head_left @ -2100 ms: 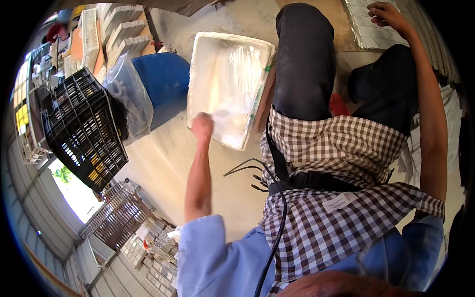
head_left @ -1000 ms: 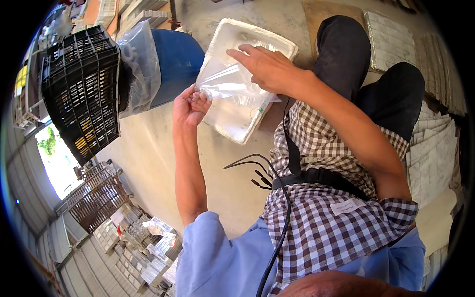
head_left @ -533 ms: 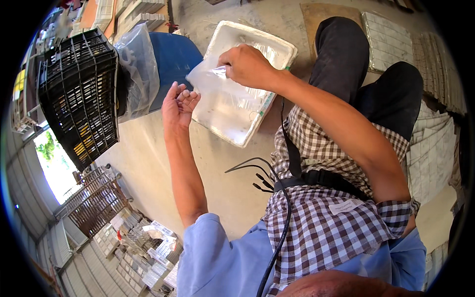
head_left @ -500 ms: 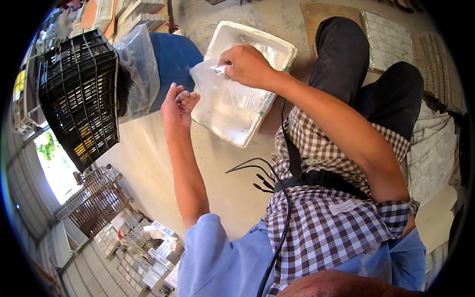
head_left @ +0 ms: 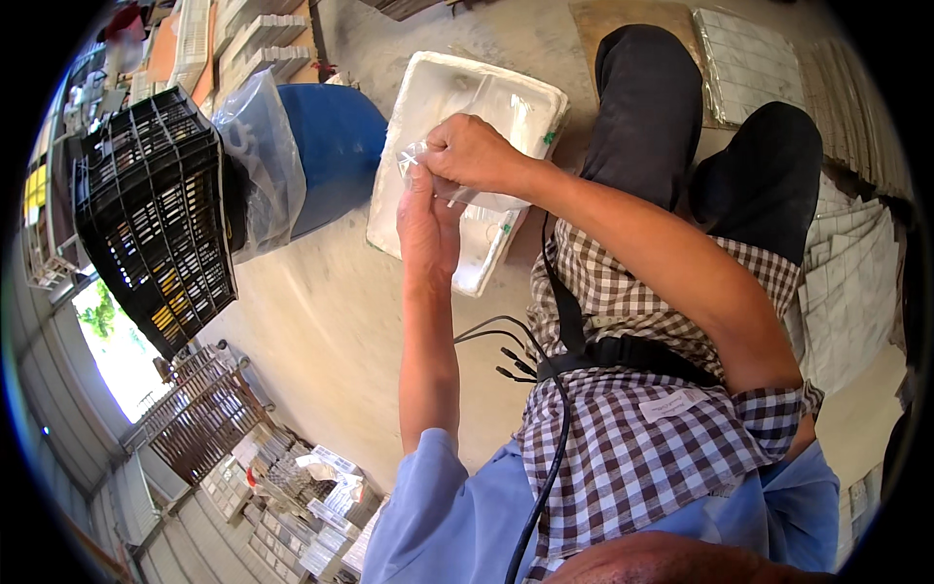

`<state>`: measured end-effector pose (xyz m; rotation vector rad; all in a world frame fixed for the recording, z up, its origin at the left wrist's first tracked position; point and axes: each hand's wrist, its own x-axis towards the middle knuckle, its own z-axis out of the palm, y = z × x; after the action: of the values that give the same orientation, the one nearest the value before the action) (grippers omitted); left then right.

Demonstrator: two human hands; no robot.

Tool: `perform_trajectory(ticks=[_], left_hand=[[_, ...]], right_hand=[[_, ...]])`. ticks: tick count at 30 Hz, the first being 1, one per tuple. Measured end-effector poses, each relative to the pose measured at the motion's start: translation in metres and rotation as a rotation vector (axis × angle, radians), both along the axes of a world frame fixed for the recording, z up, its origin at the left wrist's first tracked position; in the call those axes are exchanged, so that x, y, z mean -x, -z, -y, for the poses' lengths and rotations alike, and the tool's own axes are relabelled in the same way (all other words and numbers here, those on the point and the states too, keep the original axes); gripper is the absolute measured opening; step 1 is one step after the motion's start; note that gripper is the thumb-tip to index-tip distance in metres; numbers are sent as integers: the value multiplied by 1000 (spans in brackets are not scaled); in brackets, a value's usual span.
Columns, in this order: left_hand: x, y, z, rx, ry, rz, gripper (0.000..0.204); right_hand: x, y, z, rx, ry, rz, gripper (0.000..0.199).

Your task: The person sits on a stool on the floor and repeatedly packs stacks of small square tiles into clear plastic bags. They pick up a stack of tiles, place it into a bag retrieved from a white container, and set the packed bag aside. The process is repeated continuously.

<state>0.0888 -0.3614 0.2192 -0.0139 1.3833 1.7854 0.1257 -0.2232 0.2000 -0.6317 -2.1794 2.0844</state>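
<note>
Over a white foam box (head_left: 384,229) on the floor, both my hands are together at one clear plastic bag (head_left: 494,201). My right hand (head_left: 477,153) is closed, pinching the bag's edge between thumb and fingers. My left hand (head_left: 428,229) comes up from below with its thumb pressed against the same edge; its fingers are partly hidden behind the plastic. The bag hangs under my right hand, toward the box's right side. More clear, shiny plastic lies inside the box.
Left of the box stands a blue container (head_left: 336,146) with a plastic liner (head_left: 263,156) over its side. A black plastic crate (head_left: 156,219) is beside it. Black cables (head_left: 516,355) hang before my checked apron (head_left: 632,467). Wrapped flat stacks (head_left: 749,68) lie at the upper right.
My left hand has moved right and up from beside the box to meet my right hand at the bag. The right hand has shifted slightly down, and the bag now hangs beneath it.
</note>
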Motion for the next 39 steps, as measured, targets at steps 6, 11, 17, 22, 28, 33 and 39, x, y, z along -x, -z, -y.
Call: perform_trajectory(ticks=[6, 11, 17, 22, 28, 33, 39], left_hand=[[10, 2, -5, -7, -80, 53, 40], [16, 9, 1, -5, -125, 69, 37], [28, 28, 10, 65, -244, 79, 40], [66, 115, 76, 194, -446, 89, 39], [84, 223, 158, 763, -660, 5, 27], [47, 265, 176, 1041, -140, -373, 33], [19, 262, 136, 1412, 469, -242, 58]], right_hand=[[-6, 2, -1, -28, -49, -61, 38], [-6, -6, -1, 39, -60, -36, 43], [0, 6, -14, 53, 309, 0, 45], [-1, 4, -47, 117, 698, -196, 35], [-26, -25, -86, 233, 781, -371, 28], [-65, -34, -125, 237, 632, -428, 29], [-89, -60, -147, 181, 466, -489, 27]])
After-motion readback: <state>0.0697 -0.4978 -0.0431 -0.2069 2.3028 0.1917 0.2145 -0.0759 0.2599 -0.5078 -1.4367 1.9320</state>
